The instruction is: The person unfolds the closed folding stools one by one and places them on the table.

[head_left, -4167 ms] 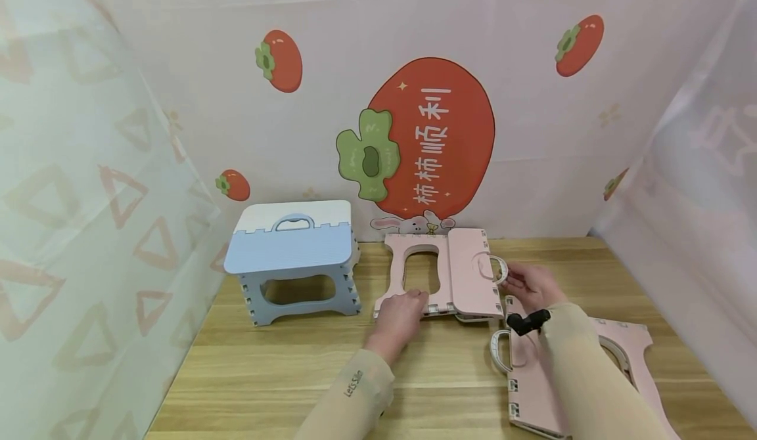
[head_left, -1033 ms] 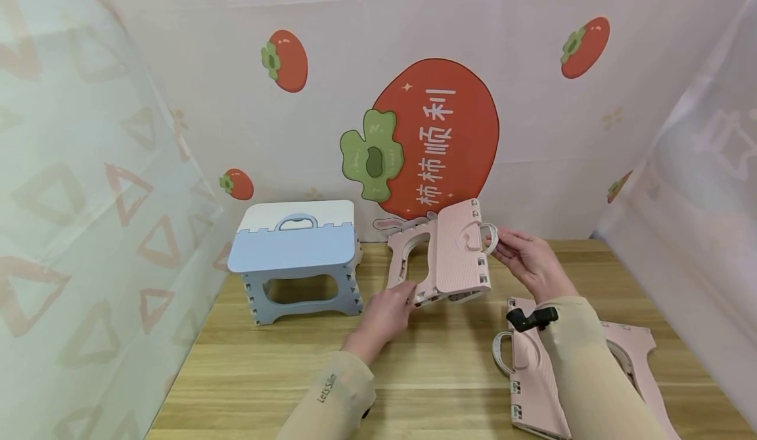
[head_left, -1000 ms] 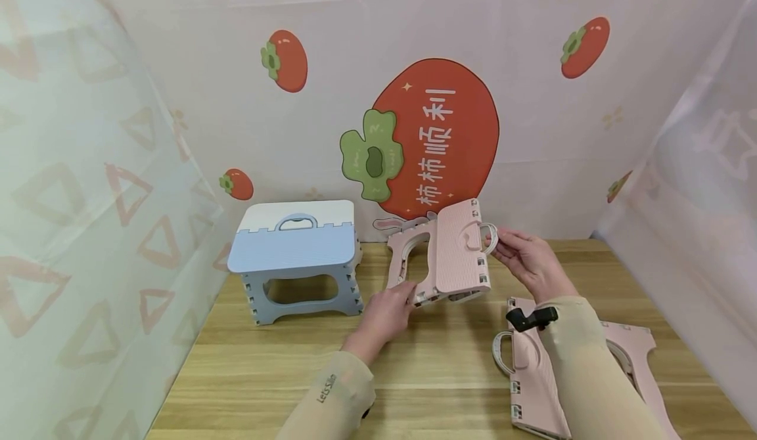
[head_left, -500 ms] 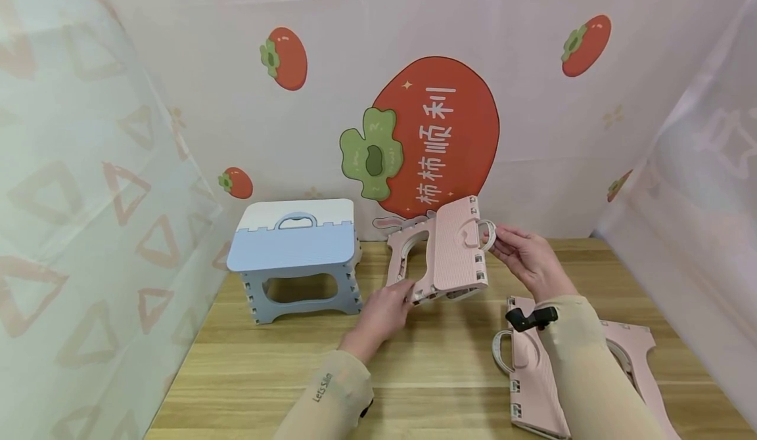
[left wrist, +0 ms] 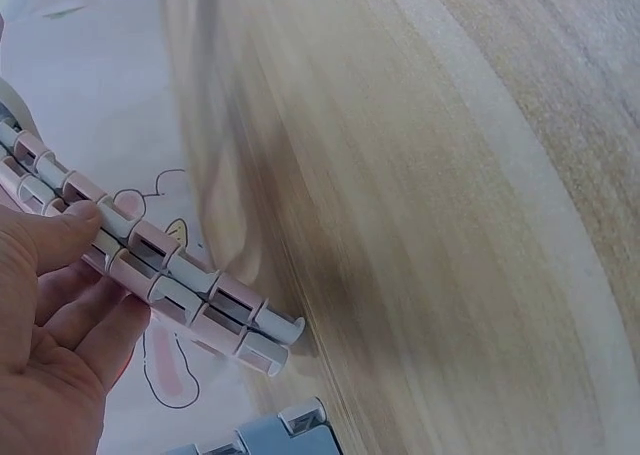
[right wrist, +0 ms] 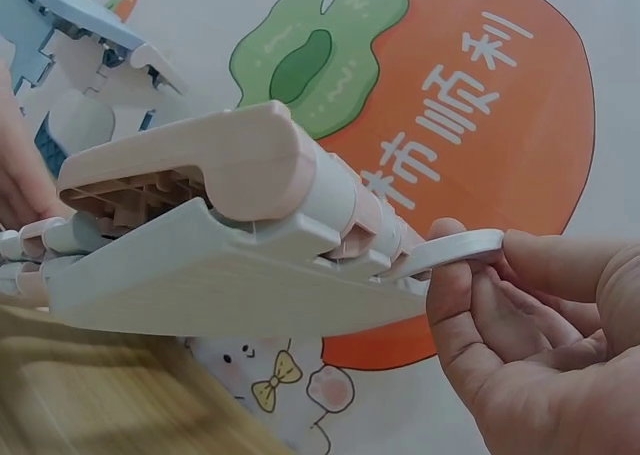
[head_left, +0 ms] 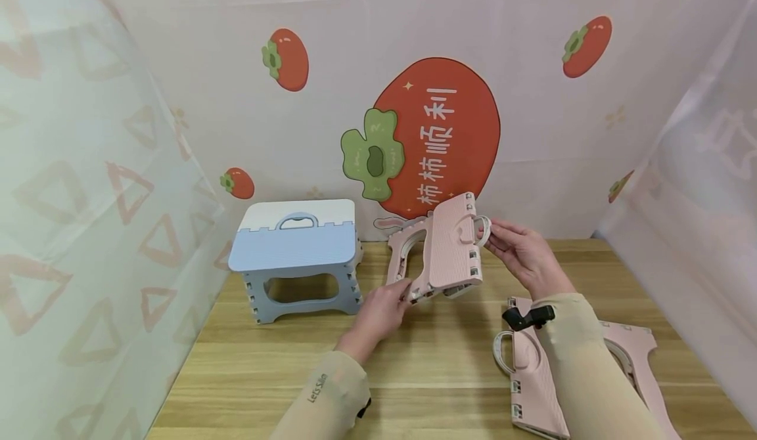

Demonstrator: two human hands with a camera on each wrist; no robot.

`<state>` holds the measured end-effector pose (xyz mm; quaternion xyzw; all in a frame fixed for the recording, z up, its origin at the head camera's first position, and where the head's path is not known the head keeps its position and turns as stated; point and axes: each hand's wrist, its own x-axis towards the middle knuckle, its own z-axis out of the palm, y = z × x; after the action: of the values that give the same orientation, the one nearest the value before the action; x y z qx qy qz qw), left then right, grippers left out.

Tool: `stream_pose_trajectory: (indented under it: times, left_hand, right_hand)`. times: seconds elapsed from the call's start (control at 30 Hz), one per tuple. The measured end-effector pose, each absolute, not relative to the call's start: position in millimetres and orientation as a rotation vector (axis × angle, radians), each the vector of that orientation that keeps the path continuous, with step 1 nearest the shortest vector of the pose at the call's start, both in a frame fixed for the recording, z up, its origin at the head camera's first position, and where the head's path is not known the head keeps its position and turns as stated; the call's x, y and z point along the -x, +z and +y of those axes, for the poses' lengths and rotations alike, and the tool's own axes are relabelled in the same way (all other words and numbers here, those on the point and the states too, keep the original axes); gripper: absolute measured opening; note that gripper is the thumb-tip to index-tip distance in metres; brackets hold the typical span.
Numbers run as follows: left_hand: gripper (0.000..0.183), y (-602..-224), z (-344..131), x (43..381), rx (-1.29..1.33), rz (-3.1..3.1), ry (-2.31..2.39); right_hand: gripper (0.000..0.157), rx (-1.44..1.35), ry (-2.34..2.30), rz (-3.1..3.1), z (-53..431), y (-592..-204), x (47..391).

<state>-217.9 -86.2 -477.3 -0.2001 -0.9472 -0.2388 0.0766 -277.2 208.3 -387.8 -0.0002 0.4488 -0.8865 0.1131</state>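
A pink folding stool [head_left: 452,246], partly folded, is held tilted at the back of the table with its handle side raised. My left hand [head_left: 381,312] grips its near lower edge; in the left wrist view, thumb and fingers of the left hand [left wrist: 55,345] pinch the hinged leg edge. My right hand [head_left: 526,259] holds the white loop handle [head_left: 485,231] at the right edge. The right wrist view shows the handle [right wrist: 455,252] between the thumb and fingers of the right hand [right wrist: 560,350], and the stool's pale underside [right wrist: 200,275].
An unfolded blue and white stool [head_left: 292,253] stands on the left of the wooden table [head_left: 437,387]. A second pink stool [head_left: 535,384], flat and partly unfolded, lies front right beneath my right forearm. Printed cloth walls [head_left: 532,131] enclose the back and sides.
Four seconds ago the pink stool lay flat on the table. Its handle side has since been lifted. Over the last second it has tilted further and shifted slightly left, both hands following.
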Motion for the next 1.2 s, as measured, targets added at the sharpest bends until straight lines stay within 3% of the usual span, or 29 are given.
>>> stream_pose_trajectory:
  times: [1.2]
  left_hand:
    - [0.042,-468.7,-91.2,211.7,0.581,-2.798,-0.755]
  right_hand:
    - [0.024,0.255,-2.593,1.316,190.8,-371.1,277.6]
